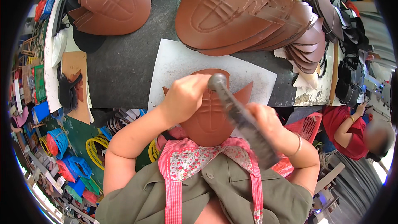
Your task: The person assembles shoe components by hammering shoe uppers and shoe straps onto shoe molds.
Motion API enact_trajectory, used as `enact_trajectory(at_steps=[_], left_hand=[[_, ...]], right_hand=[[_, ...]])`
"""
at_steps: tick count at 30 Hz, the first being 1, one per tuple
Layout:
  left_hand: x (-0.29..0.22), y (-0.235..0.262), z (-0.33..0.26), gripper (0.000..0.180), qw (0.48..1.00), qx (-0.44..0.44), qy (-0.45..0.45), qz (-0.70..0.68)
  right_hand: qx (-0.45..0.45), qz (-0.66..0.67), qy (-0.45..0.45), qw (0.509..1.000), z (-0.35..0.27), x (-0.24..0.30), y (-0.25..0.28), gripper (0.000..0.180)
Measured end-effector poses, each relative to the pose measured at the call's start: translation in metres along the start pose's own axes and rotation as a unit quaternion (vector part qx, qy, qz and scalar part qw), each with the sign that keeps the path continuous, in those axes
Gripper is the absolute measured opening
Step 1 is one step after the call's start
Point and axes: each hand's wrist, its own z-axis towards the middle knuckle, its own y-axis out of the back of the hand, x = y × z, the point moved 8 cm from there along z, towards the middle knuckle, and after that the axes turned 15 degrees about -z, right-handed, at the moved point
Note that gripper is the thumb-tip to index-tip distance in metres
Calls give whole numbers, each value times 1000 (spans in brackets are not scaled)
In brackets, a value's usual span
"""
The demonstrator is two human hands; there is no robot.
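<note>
The leather piece (207, 120) under the hands is reddish brown with a pressed pattern of ribbed lines, lying on a white sheet (174, 64) smudged with grey. The hammer (242, 118) is dark grey throughout. The bench (120, 66) is charcoal black with pale speckles. Both stacks of leather pieces, one at the far left (114, 4) and one fanned at the far right (244, 14), share the same reddish brown and embossed shield-like pattern. The apron (199, 161) combines red-and-white gingham straps with a floral print, over an olive-green shirt (215, 199).
</note>
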Motion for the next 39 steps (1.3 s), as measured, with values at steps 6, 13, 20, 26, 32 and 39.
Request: enact_trajectory(at_steps=[6, 13, 20, 26, 32, 39], left_hand=[[38, -1, -1, 5, 957, -36, 173, -229], [33, 0, 1, 5, 967, -23, 146, -209], [24, -2, 3, 8, 985, 23, 112, -128], [-8, -11, 8, 6, 993, 105, -48, 31], [39, 7, 9, 12, 927, 25, 251, -278], [29, 128, 41, 8, 965, -153, 68, 201]], right_hand=[[-116, -91, -7, 989, -6, -2, 27, 29], [-184, -13, -35, 982, -17, 3, 69, 20], [-376, 178, 82, 905, -25, 24, 108, 41], [-156, 123, 98, 975, -13, 10, 33, 25], [-42, -58, -84, 994, -4, -32, -16, 32], [-49, -91, -15, 995, 10, -34, -47, 37]])
